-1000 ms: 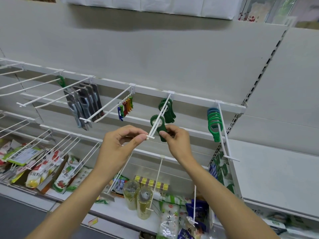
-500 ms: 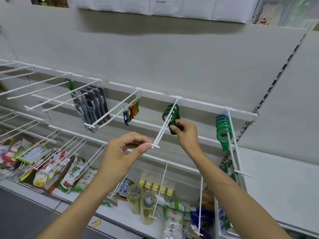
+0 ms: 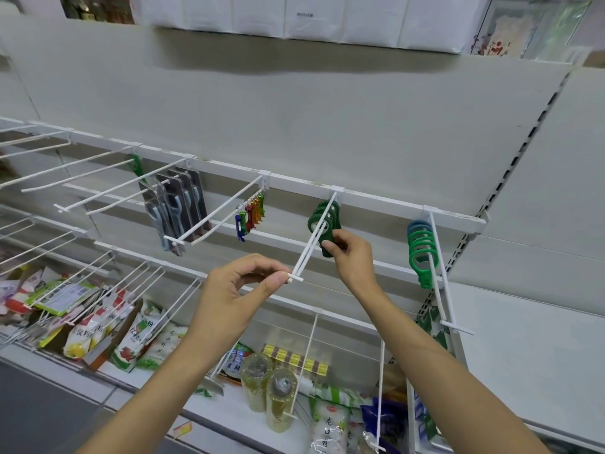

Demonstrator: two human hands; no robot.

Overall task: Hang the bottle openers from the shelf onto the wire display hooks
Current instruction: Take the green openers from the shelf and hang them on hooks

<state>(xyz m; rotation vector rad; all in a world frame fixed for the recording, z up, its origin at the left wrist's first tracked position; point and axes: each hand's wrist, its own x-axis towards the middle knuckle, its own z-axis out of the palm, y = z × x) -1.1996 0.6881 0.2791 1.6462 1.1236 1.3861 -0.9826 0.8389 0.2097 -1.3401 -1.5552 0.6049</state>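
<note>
While the left hand (image 3: pixel 235 291) pinches the near tip of the white double-wire display hook (image 3: pixel 312 239) between thumb and forefinger, the right hand (image 3: pixel 348 249) curls its fingers round the lower end of a dark green plastic bottle opener (image 3: pixel 327 235), threaded on that hook just in front of the other green openers at the far end by the rail. Judging by its look, the opener is light, rigid moulded plastic, smooth but not fragile; a pinch low on its body, below the hanging hole, should steer it. Steadying the springy wire at its tip seems sensible.
</note>
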